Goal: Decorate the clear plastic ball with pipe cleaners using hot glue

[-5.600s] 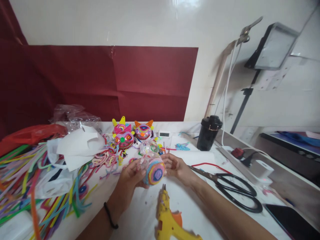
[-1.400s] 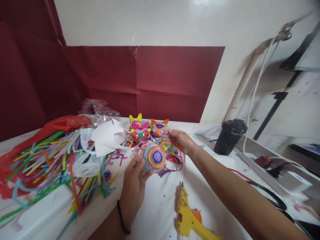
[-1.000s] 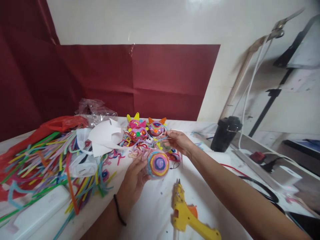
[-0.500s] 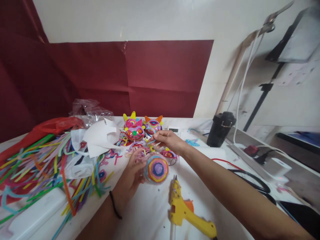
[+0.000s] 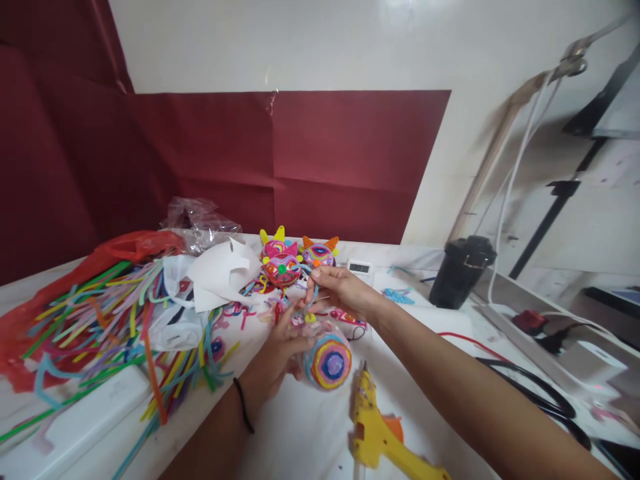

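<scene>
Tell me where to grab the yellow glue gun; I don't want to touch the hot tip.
Grip the yellow glue gun by its handle, the thick part running toward the lower right edge, coming from the near right side. Its nozzle points away up the table, toward the striped ball held by the left hand.

Left hand (image 5: pixel 280 350) holds a colourful striped ball (image 5: pixel 327 360) above the white counter (image 5: pixel 300 433); right hand (image 5: pixel 340 293) pinches a thin strand (image 5: pixel 311 293) just behind it.

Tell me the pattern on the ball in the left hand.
Concentric rings on the ball: purple centre, then yellow, pink, orange and blue bands. The head view shows it.
</scene>
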